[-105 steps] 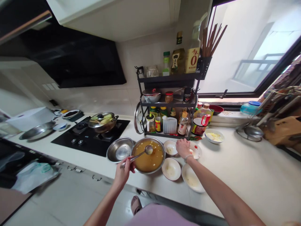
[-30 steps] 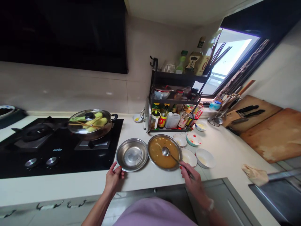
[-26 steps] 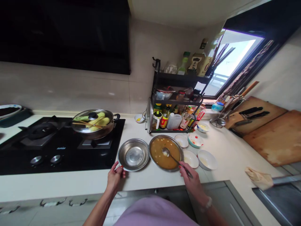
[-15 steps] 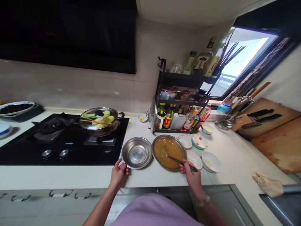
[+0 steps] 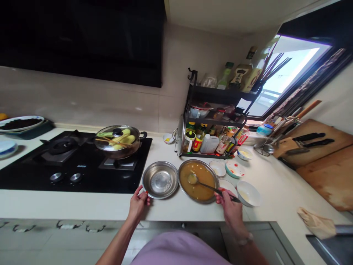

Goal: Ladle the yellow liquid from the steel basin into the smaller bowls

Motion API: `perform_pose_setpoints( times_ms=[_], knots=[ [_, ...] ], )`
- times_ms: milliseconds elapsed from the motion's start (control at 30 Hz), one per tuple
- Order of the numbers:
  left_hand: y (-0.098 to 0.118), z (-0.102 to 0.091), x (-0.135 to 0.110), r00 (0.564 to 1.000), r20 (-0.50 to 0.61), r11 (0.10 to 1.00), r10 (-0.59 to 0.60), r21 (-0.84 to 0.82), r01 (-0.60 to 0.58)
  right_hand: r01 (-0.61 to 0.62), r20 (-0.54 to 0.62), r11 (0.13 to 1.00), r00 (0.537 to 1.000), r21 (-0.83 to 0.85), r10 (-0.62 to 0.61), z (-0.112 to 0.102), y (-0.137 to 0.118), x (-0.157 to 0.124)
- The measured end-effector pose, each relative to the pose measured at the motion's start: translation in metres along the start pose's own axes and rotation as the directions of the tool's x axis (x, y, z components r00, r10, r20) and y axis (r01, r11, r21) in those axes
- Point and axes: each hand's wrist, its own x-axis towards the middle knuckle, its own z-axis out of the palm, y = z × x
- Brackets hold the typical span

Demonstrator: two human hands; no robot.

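Your white counter point(image 5: 171, 211) runs across the view, with the black stove point(image 5: 93, 182) set into it at the left. Farther right stands a black rack point(image 5: 226, 94) loaded with bottles and jars. On the stove's right burner sits a lidded pan point(image 5: 127, 152), yellow-green pieces showing through the glass and chopsticks point(image 5: 112, 142) lying across the top. Nearest you on the counter, in front of the rack, is the steel basin point(image 5: 179, 185) of brown liquid point(image 5: 202, 172), pale bits afloat in it. Just left of it sits a shallow steel bowl point(image 5: 160, 181). Your left hand point(image 5: 138, 203) pinches that bowl's near left rim between thumb and fingers. Your right hand point(image 5: 231, 208) is closed around the handle of the ladle point(image 5: 206, 186), which slants over the basin's right rim. The ladle's cup is over the middle-left of the liquid; whether it dips in or skims the surface is hard to tell from here. Beyond your right hand stand a deep white bowl point(image 5: 252, 195) and a smaller teal-sided bowl point(image 5: 234, 169).
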Motion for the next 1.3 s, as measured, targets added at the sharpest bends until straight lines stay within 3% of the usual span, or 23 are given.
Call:
perform_pose_setpoints(
  times_ms=[100,300,467,567,633,767,833,900,1033,1200,1300],
  knots=[
    [-0.002,0.000,0.001,1.000,-0.008,1.000,0.008,-0.002,-0.008,-0.136,0.040,0.984,0.990,0.111,0.133,0.007,-0.012,-0.001],
    [-0.005,-0.001,0.003,1.000,-0.012,1.000,0.006,-0.003,-0.006,-0.170,0.148,0.971,0.978,0.169,0.145,0.032,-0.021,-0.004],
    [-0.005,-0.001,0.004,1.000,-0.008,1.000,0.016,0.003,-0.016,-0.109,0.275,0.986,0.959,0.123,0.072,0.056,-0.010,-0.012],
    [-0.006,-0.001,0.004,1.000,0.001,1.000,0.027,0.005,-0.027,0.026,0.357,0.997,0.933,0.077,-0.052,0.065,-0.003,-0.020],
    [-0.007,-0.002,0.003,1.000,0.002,1.000,0.029,0.003,-0.029,0.191,0.435,0.981,0.880,0.044,-0.191,0.066,-0.001,-0.026],
    [-0.008,-0.003,0.004,1.000,-0.004,1.000,0.018,-0.005,-0.018,0.548,0.591,0.835,0.661,0.040,-0.462,0.057,-0.005,-0.033],
    [-0.008,-0.003,0.004,1.000,-0.008,1.000,0.013,-0.003,-0.013,0.643,0.579,0.765,0.614,0.028,-0.537,0.049,-0.007,-0.032],
    [-0.008,-0.003,0.005,1.000,-0.006,1.000,0.010,0.004,-0.010,0.666,0.515,0.746,0.640,-0.002,-0.570,0.039,-0.005,-0.028],
    [-0.008,-0.004,0.005,1.000,0.005,1.000,0.013,0.003,-0.013,0.564,0.413,0.823,0.766,-0.064,-0.493,0.023,0.010,-0.018],
    [-0.005,-0.003,0.004,1.000,-0.002,1.000,0.003,0.004,-0.003,0.230,0.267,0.968,0.944,-0.102,-0.196,0.021,0.030,-0.015],
    [-0.003,-0.002,0.003,1.000,-0.005,1.000,-0.003,0.013,0.003,0.011,0.121,0.999,0.993,-0.040,-0.006,0.024,0.031,-0.013]
  ],
)
